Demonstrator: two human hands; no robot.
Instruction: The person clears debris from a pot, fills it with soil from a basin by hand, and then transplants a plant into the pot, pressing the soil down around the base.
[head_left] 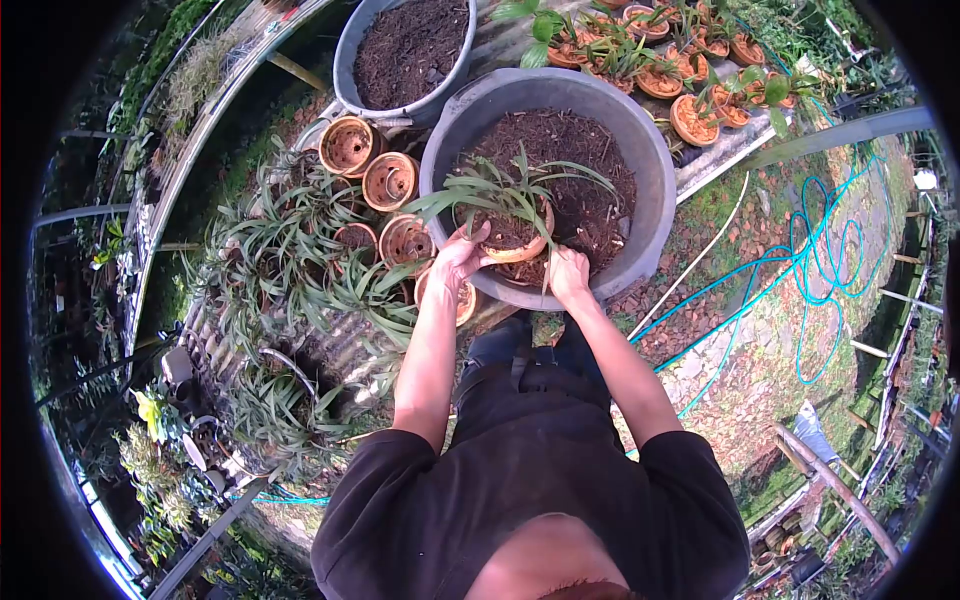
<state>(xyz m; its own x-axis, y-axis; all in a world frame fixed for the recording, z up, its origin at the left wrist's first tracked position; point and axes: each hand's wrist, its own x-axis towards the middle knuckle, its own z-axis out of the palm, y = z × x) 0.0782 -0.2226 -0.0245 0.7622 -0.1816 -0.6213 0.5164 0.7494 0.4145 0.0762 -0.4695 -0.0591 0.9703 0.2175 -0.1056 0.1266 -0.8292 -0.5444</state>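
Note:
A clay pot (522,250) with a long-leaved green plant (505,192) and dark soil is tilted over the near part of a large grey tub (658,200), which holds dark soil (585,150). My left hand (463,252) grips the pot's left rim, thumb on top by the soil. At the pot's right side is my right hand (567,272), its fingers closed near the rim; whether they hold the pot or a leaf is too small to tell.
Empty clay pots (389,181) stand left of the tub, beside many leafy plants (290,240). Another soil-filled tub (345,60) is behind. Potted plants (694,120) fill the back right. A teal hose (800,258) lies coiled on the ground at right.

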